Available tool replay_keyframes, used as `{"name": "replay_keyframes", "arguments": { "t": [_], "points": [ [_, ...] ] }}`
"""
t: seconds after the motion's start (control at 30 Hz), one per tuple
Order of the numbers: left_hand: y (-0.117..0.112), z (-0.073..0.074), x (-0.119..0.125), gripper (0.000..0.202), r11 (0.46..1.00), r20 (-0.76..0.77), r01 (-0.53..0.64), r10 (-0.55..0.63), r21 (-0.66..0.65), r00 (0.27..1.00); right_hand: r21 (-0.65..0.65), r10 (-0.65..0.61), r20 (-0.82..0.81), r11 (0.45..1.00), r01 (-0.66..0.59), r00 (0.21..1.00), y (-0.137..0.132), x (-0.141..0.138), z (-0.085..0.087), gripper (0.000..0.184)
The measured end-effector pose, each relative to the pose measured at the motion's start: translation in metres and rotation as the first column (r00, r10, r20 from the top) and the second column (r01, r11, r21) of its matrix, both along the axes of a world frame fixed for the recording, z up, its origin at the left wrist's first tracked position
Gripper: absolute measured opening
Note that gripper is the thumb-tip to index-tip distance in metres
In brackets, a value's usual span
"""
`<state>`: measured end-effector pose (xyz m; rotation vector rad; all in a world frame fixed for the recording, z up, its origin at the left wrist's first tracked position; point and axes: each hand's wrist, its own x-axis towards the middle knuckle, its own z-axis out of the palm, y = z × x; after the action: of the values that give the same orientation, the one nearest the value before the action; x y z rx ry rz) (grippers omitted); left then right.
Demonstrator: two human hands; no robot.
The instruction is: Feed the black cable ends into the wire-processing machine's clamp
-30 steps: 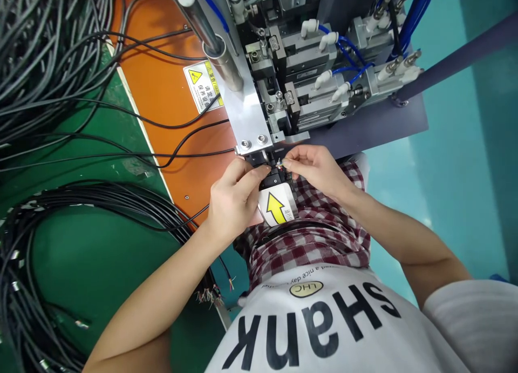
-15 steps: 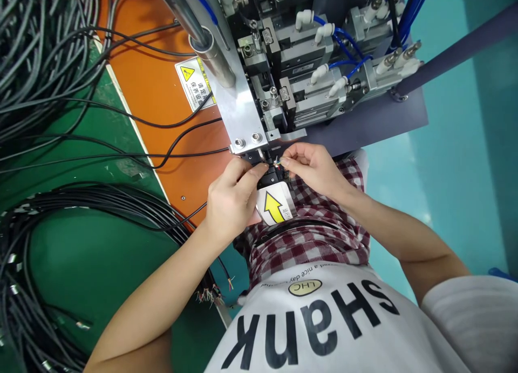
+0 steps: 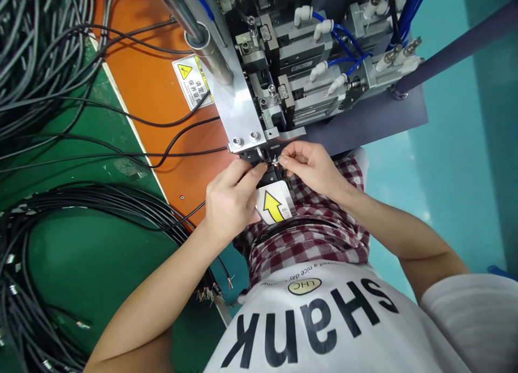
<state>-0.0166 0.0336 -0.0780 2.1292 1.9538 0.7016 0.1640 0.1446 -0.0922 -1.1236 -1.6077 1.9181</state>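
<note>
My right hand (image 3: 313, 168) pinches thin coloured wires (image 3: 275, 161) between thumb and forefinger, at the right side of a small black fixture (image 3: 272, 177). My left hand (image 3: 230, 197) is closed, its thumb and fingertip resting at the left of that fixture. Whatever lies under its fingers is hidden. Just below the fixture, a white plate bears a yellow arrow (image 3: 273, 204). The metal plate (image 3: 243, 116) of the machine sits directly above both hands, and black cables (image 3: 194, 155) run in from the left toward it.
Pneumatic cylinders (image 3: 305, 60) with blue air hoses (image 3: 348, 49) stand above my hands. An orange board (image 3: 149, 108) with a warning label (image 3: 190, 84) lies to the left. Coiled black cables (image 3: 93, 195) and a large cable heap (image 3: 40, 54) cover parts of the green surface.
The view has shifted very slightly. Both hands stay at the fixture, and the right fingertips with the wires have barely moved.
</note>
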Motion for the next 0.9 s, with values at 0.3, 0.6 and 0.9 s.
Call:
{"name": "replay_keyframes", "arguments": {
  "t": [0.3, 0.6, 0.9],
  "points": [
    [0.0017, 0.0008, 0.0003, 0.034, 1.000, -0.027, 0.015, -0.015, -0.005, 1.000, 0.010, 0.003, 0.006, 1.000, -0.003, 1.000, 0.0005, 0.0001, -0.0019, 0.017],
    [0.0034, 0.0024, 0.0007, 0.035, 0.999, -0.087, 0.033, -0.035, -0.029, 0.996, 0.048, -0.012, 0.067, 0.999, 0.008, 0.998, -0.0038, 0.0008, -0.0027, 0.018],
    [0.0042, 0.0017, 0.0017, 0.036, 0.997, -0.110, 0.072, -0.071, 0.007, 0.991, 0.107, -0.029, 0.160, 0.994, 0.012, 0.987, -0.0080, -0.0008, -0.0017, 0.014]
  ]
}}
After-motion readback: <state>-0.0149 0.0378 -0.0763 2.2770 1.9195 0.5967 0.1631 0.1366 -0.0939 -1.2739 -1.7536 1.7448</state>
